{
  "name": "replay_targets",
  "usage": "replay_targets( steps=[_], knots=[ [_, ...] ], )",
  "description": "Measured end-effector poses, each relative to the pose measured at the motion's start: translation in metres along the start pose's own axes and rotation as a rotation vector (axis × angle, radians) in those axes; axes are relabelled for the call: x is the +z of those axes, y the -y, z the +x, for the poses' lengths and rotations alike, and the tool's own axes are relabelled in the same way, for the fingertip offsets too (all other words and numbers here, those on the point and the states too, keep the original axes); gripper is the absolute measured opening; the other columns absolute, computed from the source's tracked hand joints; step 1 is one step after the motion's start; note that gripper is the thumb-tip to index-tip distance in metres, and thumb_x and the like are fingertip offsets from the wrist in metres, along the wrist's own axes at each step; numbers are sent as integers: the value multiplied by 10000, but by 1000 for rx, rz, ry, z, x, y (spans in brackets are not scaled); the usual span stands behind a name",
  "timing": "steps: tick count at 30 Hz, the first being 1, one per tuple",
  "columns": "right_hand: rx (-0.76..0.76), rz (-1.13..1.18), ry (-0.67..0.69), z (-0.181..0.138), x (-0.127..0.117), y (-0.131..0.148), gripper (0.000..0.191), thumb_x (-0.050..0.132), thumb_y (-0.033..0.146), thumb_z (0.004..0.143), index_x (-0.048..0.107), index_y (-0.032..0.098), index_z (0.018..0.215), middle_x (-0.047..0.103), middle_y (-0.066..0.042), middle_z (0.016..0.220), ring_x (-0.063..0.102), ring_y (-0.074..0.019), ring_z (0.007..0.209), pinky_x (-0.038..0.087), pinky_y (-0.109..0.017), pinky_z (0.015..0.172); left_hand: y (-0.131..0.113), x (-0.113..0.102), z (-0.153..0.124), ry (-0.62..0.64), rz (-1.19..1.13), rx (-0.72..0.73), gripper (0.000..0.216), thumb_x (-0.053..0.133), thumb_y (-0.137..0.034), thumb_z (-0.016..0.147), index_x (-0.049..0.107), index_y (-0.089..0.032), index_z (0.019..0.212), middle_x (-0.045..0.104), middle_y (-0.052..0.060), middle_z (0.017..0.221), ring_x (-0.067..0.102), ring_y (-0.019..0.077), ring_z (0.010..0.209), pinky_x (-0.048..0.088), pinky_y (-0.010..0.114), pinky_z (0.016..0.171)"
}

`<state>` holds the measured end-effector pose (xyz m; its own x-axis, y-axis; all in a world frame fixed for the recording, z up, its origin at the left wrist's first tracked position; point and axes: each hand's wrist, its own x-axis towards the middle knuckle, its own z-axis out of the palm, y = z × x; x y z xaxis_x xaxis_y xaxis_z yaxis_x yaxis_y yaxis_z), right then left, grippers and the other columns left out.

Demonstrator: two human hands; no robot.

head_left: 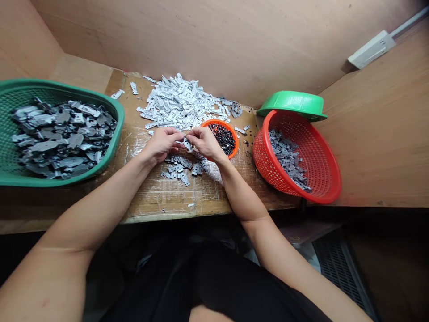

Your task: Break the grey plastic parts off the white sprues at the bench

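Part between hands [185,142] too small to identify; green basket [114,107] cut off left.

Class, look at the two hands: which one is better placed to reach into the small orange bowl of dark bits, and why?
Right. The right hand sits directly beside the small orange bowl, nearly touching its rim; the left hand lies farther away, with the right hand between.

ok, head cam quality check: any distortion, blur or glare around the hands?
Head view: strong wide-angle warp, so the bench edge bows and the forearms balloon near the bottom corners. Lighting is soft and even, with only faint sheen on the bench's taped surface. The left hand and right hand are fairly sharp, though the small grey part pinched between them lacks detail. The red basket smears at its lower rim.
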<state>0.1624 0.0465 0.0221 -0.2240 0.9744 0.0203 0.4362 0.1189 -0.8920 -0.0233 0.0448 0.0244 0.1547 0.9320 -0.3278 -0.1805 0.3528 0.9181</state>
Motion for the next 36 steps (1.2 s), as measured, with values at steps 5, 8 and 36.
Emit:
replay_targets(
  steps=[5,8,36],
  knots=[
    [14,47,24,-2,-7,3,222,727,248,1021,699,198,806,620,12,746,506,-154,721,447,-302,709,3,4,-2,-20,71,49,274,948,-113,812,710,-172,691,700,29,648,732,168,602,471,216,525],
    [5,18,11,-2,-11,4,237,719,220,1017,689,196,783,615,8,737,494,-152,722,431,-302,706,2,6,-4,-23,116,78,294,946,-73,815,706,-167,673,712,45,643,711,169,584,520,247,562],
    [14,-642,-22,-5,-37,-2,145,684,197,1046,828,185,1046,836,-133,1098,722,-280,1022,519,-431,966,-8,-20,17,-104,74,114,229,898,-160,817,680,-211,770,671,20,703,774,176,637,375,199,440]
  ],
)
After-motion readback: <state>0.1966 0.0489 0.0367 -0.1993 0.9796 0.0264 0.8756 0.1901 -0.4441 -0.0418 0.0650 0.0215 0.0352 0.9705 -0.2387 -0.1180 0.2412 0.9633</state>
